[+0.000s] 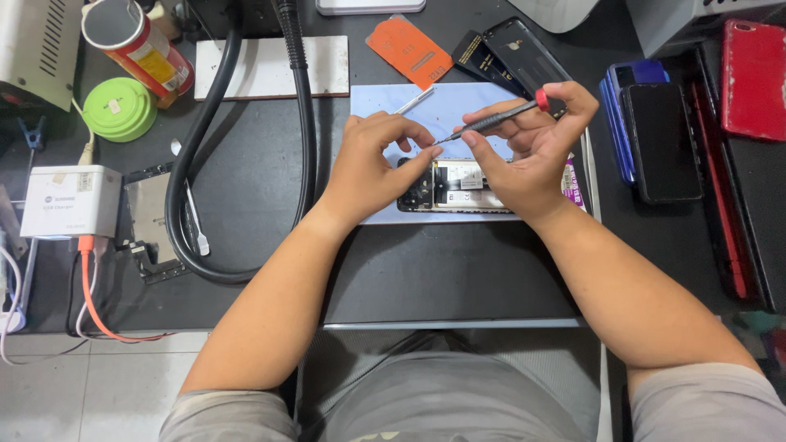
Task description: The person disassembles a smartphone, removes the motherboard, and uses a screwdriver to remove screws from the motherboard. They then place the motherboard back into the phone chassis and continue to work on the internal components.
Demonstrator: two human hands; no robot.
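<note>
Screwdriver (491,121) pinched in right hand (532,151); left hand (372,164) fingertips pinch its tip above opened phone (458,187).

Grey short sleeves, grey trousers, bare forearms, no gloves.

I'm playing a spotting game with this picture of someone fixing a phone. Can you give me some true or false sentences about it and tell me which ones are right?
1. The right hand holds a thin screwdriver with a red cap. True.
2. The opened phone lies on a bright yellow mat. False: the mat is pale blue.
3. The left hand touches the screwdriver's tip end with its fingertips. True.
4. A green round thing sits on the right side of the desk. False: it is at the far left, beside a red can.
5. A thick black hose loops across the desk left of the hands. True.
</note>
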